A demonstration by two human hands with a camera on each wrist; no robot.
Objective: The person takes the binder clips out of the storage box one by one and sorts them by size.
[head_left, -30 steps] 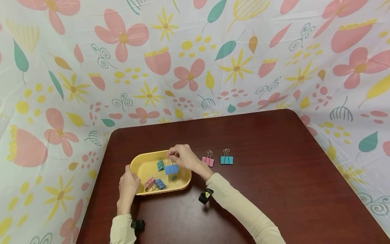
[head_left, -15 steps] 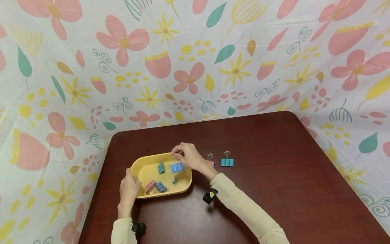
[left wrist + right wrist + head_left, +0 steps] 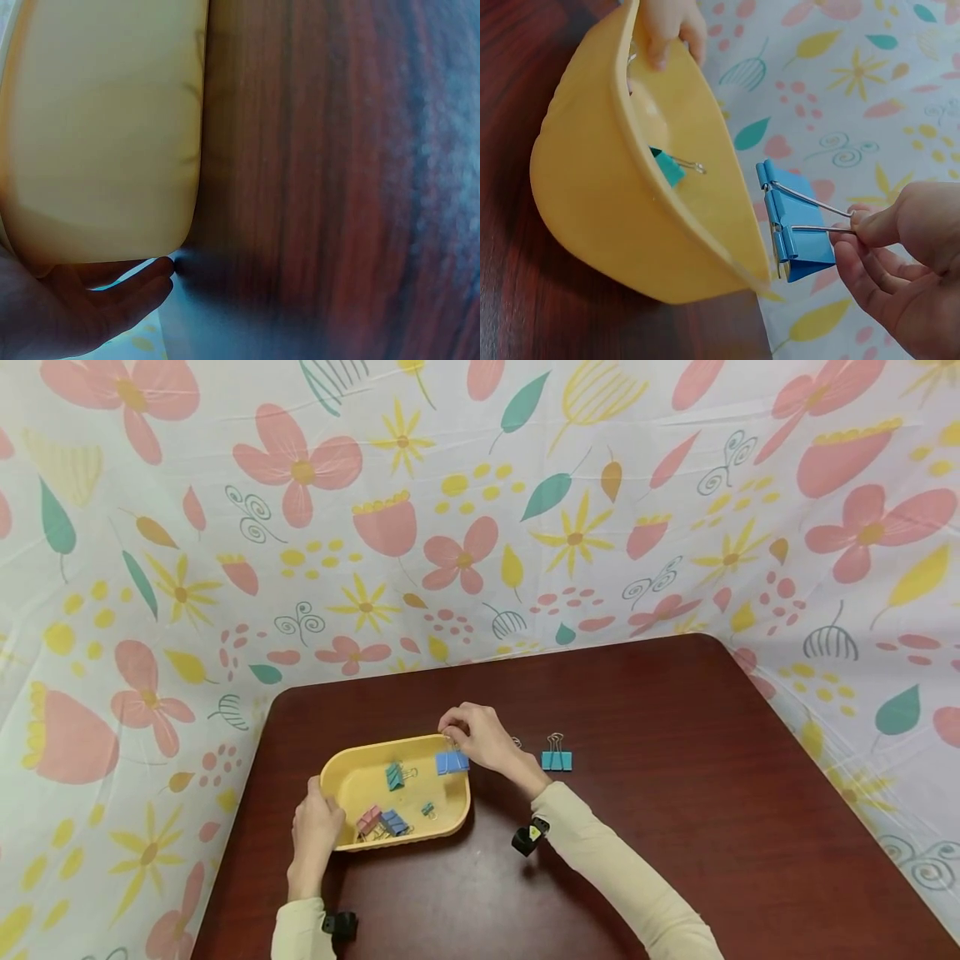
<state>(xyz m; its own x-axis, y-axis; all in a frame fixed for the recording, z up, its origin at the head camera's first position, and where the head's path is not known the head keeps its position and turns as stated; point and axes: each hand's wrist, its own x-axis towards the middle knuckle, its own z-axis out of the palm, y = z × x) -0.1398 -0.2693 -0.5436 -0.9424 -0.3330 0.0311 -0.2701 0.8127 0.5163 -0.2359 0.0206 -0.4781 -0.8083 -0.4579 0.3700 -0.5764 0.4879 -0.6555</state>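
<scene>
My left hand (image 3: 315, 827) grips the left end of a yellow plastic bin (image 3: 352, 783); in the left wrist view its fingers curl under the bin's end. My right hand (image 3: 480, 735) pinches a wire handle of a large blue binder clip (image 3: 799, 217) between thumb and fingers. That clip hangs over the bin's right end, near the rim. Inside the bin lie a green binder clip (image 3: 394, 776), a pink binder clip (image 3: 369, 819), a second blue binder clip (image 3: 393, 822) and a small teal binder clip (image 3: 428, 811).
On the dark wood table (image 3: 637, 843), a teal binder clip (image 3: 557, 761) stands right of the bin, handles pointing away. A pink clip beside it is mostly hidden by my right forearm, only its wire handle (image 3: 516, 742) showing. A floral cloth (image 3: 480, 485) hangs behind the table.
My right hand has carried the blue binder clip rightward, from over the bin's inside to its right end. The right forearm now covers most of the pink clip on the table.
</scene>
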